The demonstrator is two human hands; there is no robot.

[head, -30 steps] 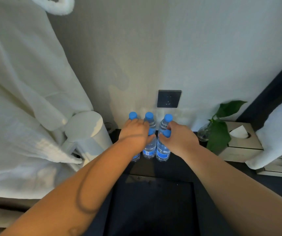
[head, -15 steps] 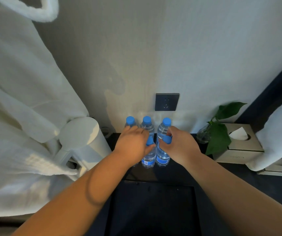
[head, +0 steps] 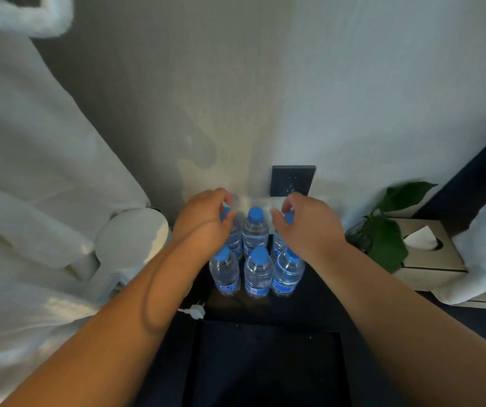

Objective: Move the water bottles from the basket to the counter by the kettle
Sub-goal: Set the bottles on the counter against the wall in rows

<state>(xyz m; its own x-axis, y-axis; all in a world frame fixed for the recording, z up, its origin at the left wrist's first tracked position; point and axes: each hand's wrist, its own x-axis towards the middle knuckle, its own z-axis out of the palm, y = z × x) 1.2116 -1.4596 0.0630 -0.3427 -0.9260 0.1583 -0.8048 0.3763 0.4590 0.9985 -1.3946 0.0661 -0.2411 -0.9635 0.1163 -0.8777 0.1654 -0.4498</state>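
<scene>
Six clear plastic water bottles with blue caps and blue labels (head: 257, 271) stand upright on the dark counter (head: 324, 301) in two rows of three, packed close together, against the pale wall. Each looks filled with clear water, caps on. The left hand (head: 203, 221) sits over the back-left bottle (head: 231, 236), fingers curled around its blue cap; whether it actually grips or just touches, cannot tell. The right hand (head: 309, 224) is curled the same way over the back-right bottle (head: 280, 242), thumb and fingers near the cap, actual grip unclear. The back-middle bottle (head: 255, 233) stands free between the two hands. The front three bottles are untouched. A white cylindrical electric kettle with handle (head: 131, 245) stands just left of the bottles, partly behind hanging white bathrobe fabric (head: 30, 160). A white plug (head: 196, 311) lies on the counter in front of the kettle. A dark wall socket (head: 293, 180) is above the bottles. To the right stand a green leafy plant (head: 388, 239) and a beige tissue box (head: 429, 254) with a white tissue sticking out.
</scene>
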